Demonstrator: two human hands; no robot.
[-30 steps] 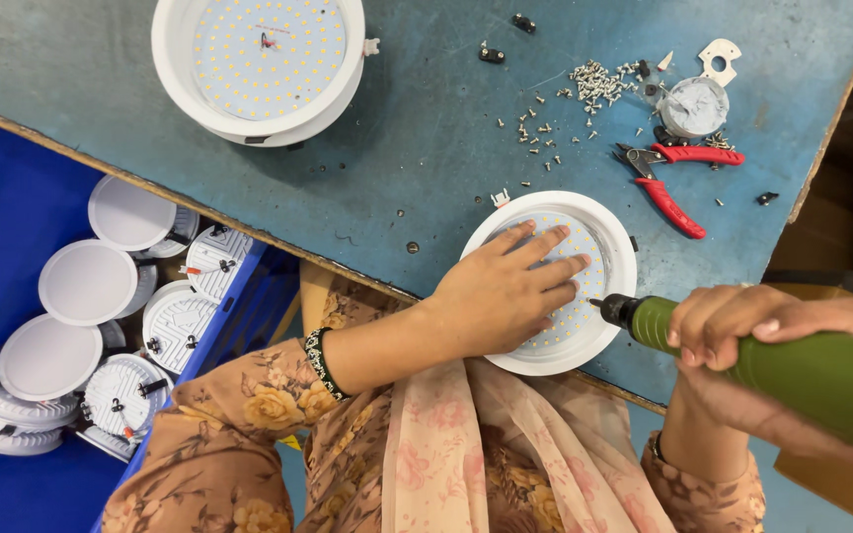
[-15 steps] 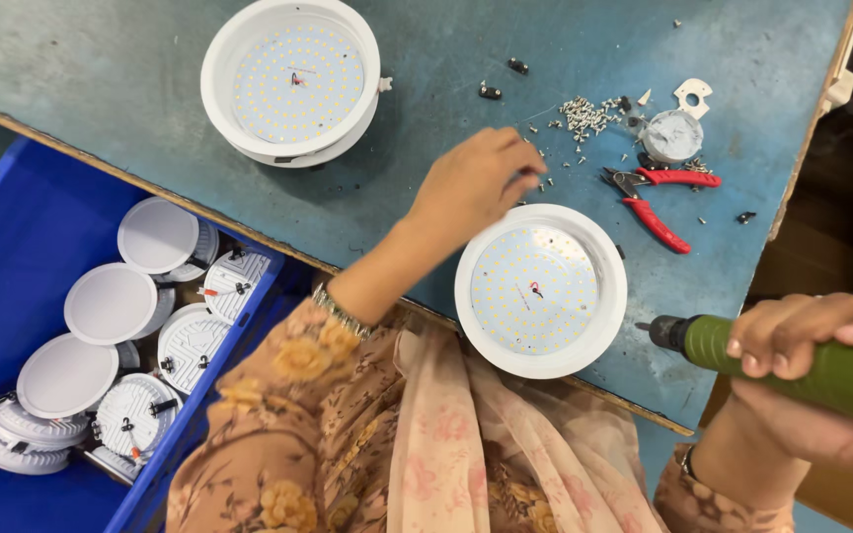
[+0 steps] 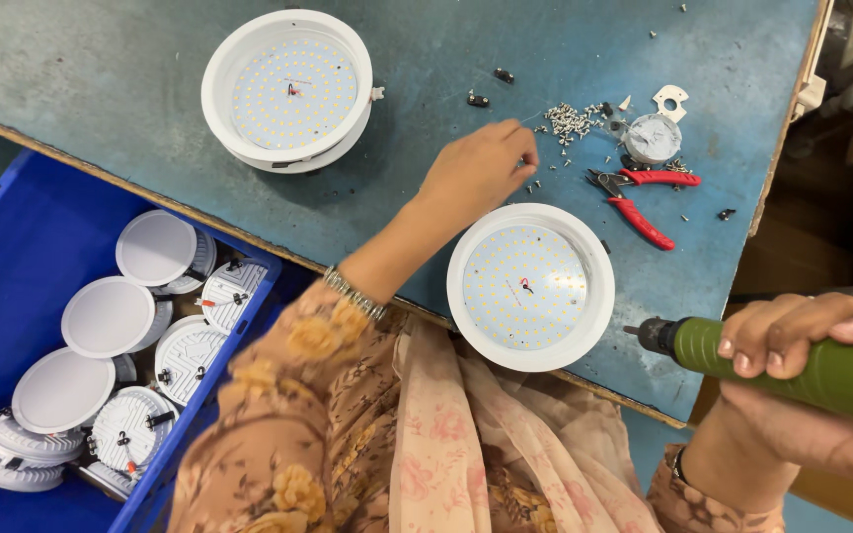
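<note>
The worn blue-painted workbench point(image 3: 150, 109) fills the upper part of the head view, and a deep blue plastic crate point(image 3: 12, 247) of stacked round white lamp housings sits below its near edge on the left. Two round white LED downlight fittings lie face up on the bench: one far off at the upper left point(image 3: 288, 89), the other point(image 3: 530, 286) at the near edge, just in front of the person.

The green cylindrical power screwdriver point(image 3: 792, 365) lies almost level, its long axis running left to right and its dark bit end aimed at the near fitting's right rim, close but apart from it. The right hand point(image 3: 792, 341) is wrapped tight around its barrel, fingers curled over the top.

The left hand point(image 3: 481, 168) reaches away from the body, past the near fitting's upper left rim. Its fingertips are drawn together in a pinch at the edge of the loose scatter of small silver screws point(image 3: 570, 120); whether a screw is caught between them cannot be told. The screws lie up and to the right of that hand, just beyond its fingertips, so the left hand is by far the nearer of the two. Red-handled pliers point(image 3: 644, 197) lie to the right of the heap.
</note>
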